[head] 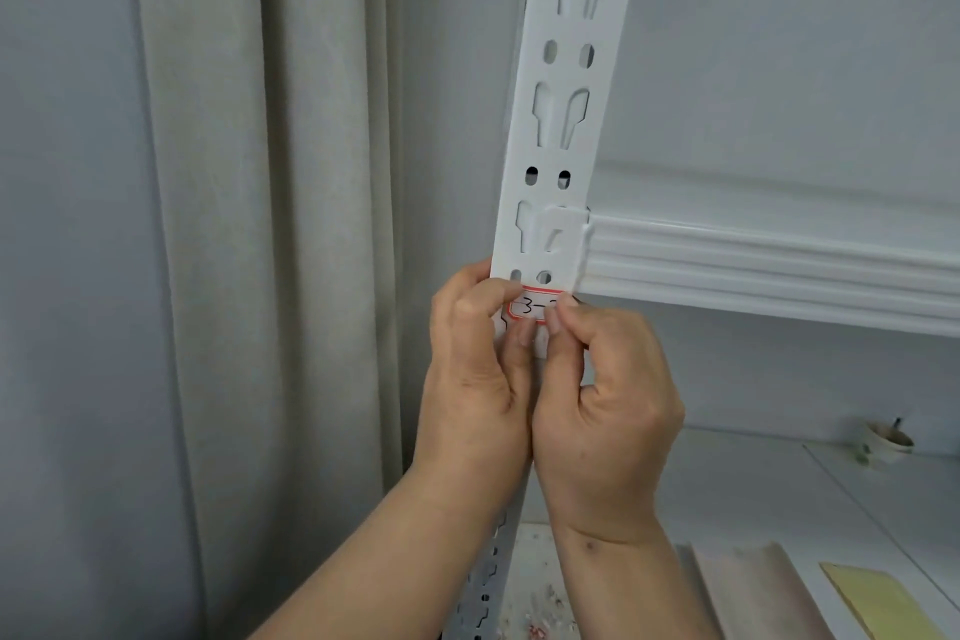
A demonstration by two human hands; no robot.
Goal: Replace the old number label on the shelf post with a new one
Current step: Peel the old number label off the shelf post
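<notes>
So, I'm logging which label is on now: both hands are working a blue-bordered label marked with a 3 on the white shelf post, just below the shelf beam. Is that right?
Not quite: the border is red, not blue, as the head view shows. The rest holds: the left hand and the right hand have their fingertips on the label, marked with a 3, on the white shelf post just below the shelf beam.

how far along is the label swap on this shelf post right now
Done: a red-bordered label marked "3-" lies against the white post. Whether it is the old or the new one cannot be told. In hand: the left hand and right hand both work at it with their fingertips. Left: finishing it; scraps lie below.
</notes>
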